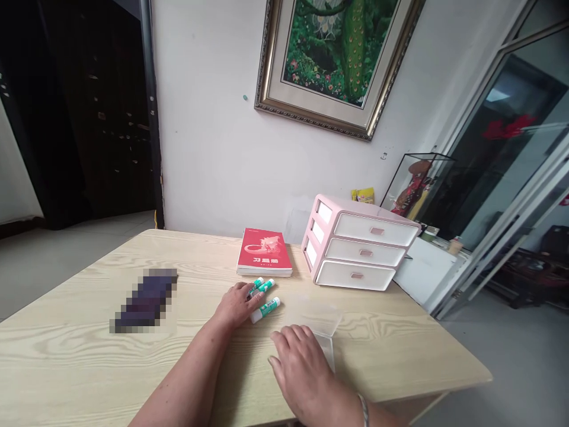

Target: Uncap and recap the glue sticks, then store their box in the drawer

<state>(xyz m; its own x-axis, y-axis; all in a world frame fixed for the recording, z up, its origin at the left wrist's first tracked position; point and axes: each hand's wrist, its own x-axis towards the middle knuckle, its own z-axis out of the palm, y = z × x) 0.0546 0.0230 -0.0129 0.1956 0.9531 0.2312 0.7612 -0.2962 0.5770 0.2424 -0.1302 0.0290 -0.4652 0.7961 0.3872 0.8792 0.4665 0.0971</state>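
Observation:
My left hand point(237, 303) rests on the pale wooden table point(89, 350), fingers stretched out over the glue sticks, touching the upper ones. Two green-and-white glue sticks point(262, 286) lie side by side under its fingertips; a third glue stick point(265, 309) lies just below them. My right hand point(302, 362) lies flat with fingers apart on the near left corner of a clear plastic box point(320, 323). It holds nothing.
A red book point(264, 252) lies beyond the glue sticks. A pink three-drawer organizer point(360, 249) stands at the back right. A blurred dark object point(144, 299) lies on the left. The table's right edge drops off near the organizer.

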